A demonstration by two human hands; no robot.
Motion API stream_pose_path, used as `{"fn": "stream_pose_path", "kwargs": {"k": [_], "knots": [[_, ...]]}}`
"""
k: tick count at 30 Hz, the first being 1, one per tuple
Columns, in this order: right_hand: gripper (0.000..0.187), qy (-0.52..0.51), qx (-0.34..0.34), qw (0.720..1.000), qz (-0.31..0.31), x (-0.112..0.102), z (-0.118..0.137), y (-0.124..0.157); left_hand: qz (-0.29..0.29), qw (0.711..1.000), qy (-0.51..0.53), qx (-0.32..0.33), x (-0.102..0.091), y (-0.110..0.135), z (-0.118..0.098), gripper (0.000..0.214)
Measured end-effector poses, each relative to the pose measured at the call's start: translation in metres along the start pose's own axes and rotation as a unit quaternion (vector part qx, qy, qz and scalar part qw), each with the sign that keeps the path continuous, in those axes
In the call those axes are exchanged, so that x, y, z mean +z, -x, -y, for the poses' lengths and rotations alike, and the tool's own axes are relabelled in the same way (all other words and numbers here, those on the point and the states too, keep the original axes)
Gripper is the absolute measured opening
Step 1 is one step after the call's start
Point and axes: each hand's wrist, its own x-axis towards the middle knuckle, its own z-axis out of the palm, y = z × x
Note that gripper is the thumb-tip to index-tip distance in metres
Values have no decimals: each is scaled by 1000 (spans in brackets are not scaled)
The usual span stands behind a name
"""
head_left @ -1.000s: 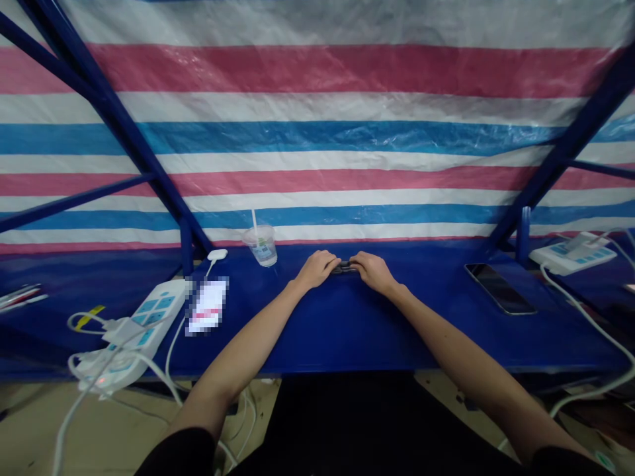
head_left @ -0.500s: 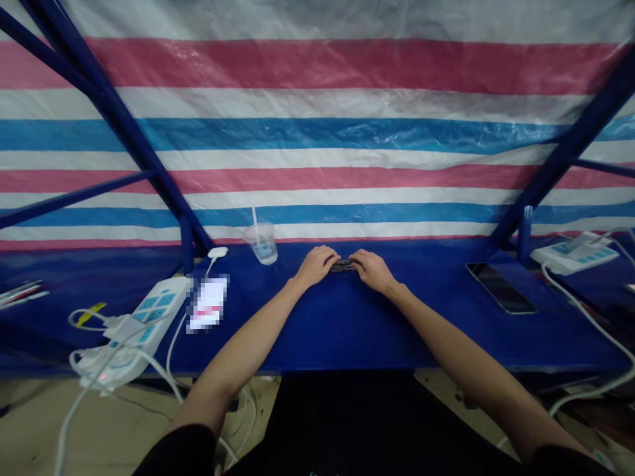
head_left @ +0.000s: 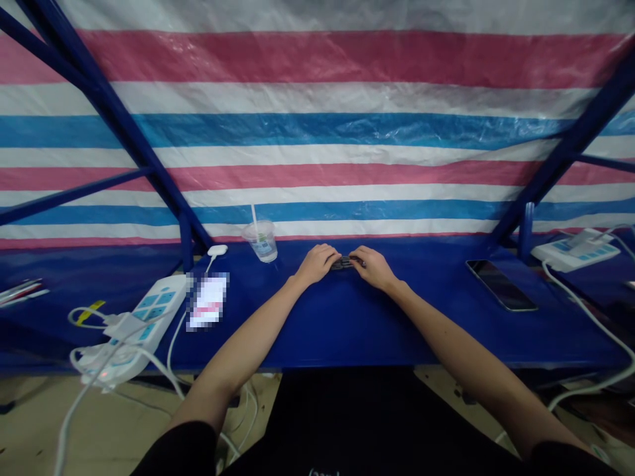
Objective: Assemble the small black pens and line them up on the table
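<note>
A small bundle of slim, dark, pen-like sticks (head_left: 342, 263) lies crosswise near the back of the blue table, between my two hands. My left hand (head_left: 318, 262) is curled around its left end, the fingertips pressed together. At the right end, my right hand (head_left: 373, 266) closes its thumb and fingers on the same bundle. Both ends are hidden by the fingers, so the exact kind of the sticks is hard to make out. To the left of my left hand stands a clear plastic cup (head_left: 262, 244) with a white straw.
A blurred-out lit screen (head_left: 208, 301) and a white power strip (head_left: 143, 324) with cables lie at left. On the right are a dark phone (head_left: 501, 285) and another power strip (head_left: 575, 252). Blue metal posts (head_left: 143, 155) and a striped plastic sheet (head_left: 347, 129) stand behind.
Both hands stay almost in place, with small finger movements at the bundle. The sticks appear slightly more evenly lined up. My view has shifted very slightly.
</note>
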Motion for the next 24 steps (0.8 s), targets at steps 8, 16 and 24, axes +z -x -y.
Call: {"fn": "stream_pose_path", "kwargs": {"k": [8, 16, 24], "knots": [[14, -9, 1, 1000, -15, 0, -1, -2, -5, 1000, 9, 5, -1, 2, 3, 30], [9, -7, 17, 1000, -24, 0, -3, -1, -11, 999, 12, 37, 0, 0, 2, 28], [10, -1, 16, 1000, -22, 0, -4, 0, -17, 1000, 24, 8, 1, 1, 2, 23]]}}
